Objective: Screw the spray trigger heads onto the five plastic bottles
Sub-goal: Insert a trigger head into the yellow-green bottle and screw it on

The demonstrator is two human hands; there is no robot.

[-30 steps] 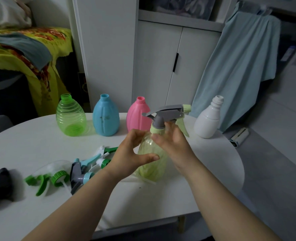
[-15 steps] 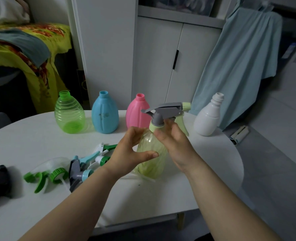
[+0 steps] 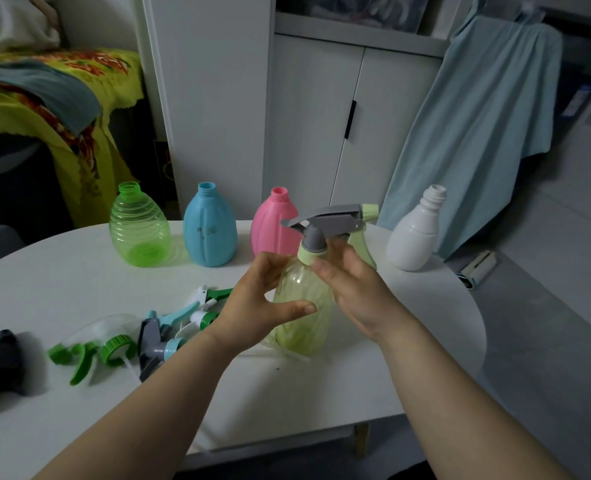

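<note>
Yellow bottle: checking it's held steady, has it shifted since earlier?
No; the yellow bottle still stands in front of the pink bottle, as before.

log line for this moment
step: trigger head on yellow bottle | left hand: grips bottle | right hand: pinches collar

The right hand point(image 3: 353, 289) has shifted its grip on the trigger head point(image 3: 332, 221). A second ago its fingers wrapped over the pale green collar point(image 3: 309, 255). Now the thumb point(image 3: 322, 269) sits at the collar's lower edge and the fingers lie behind it, leaving the collar mostly bare. The head looks turned slightly more side-on atop the yellow-green bottle point(image 3: 302, 306).
</note>
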